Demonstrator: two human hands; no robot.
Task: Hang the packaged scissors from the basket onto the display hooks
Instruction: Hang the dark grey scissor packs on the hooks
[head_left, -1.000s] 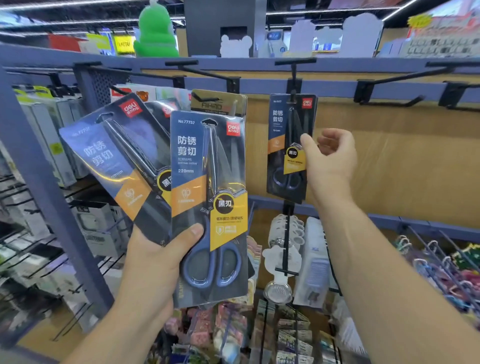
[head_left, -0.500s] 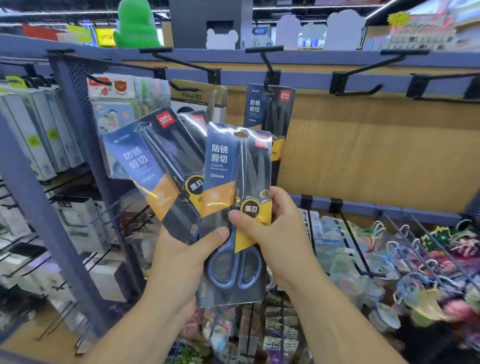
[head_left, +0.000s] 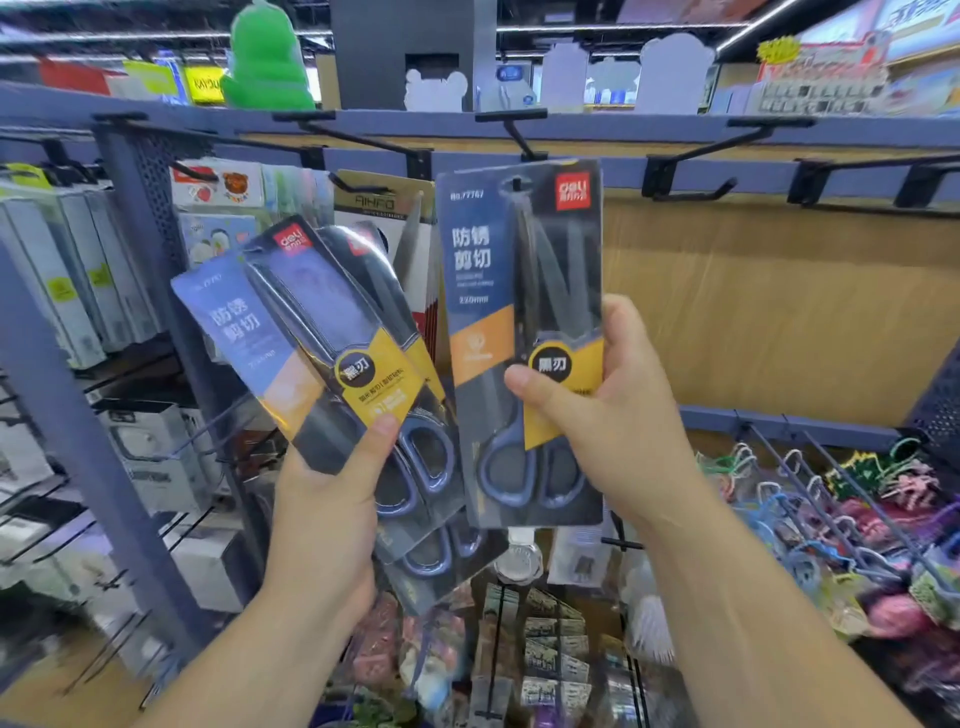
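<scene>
The step in hand is hanging one pack: the right hand grasps a single scissors pack by its lower half, thumb across the front over the yellow label and fingers curled behind the right edge, holding it upright just below the centre hook that juts towards the viewer from the blue top rail. The pack's hang slot sits right at the hook's lower prong, and a dark tip seems to show through it, though I cannot tell whether the slot is truly threaded or only lined up. The left hand grips a fan of packs, at least two and perhaps three, tilted to the left and held near the body, thumb pressed on the front one. The basket is out of view. The next move, as I judge it, calls for pushing the slot fully along the prong towards the far backboard, then releasing; empty hooks wait further right for the rest
</scene>
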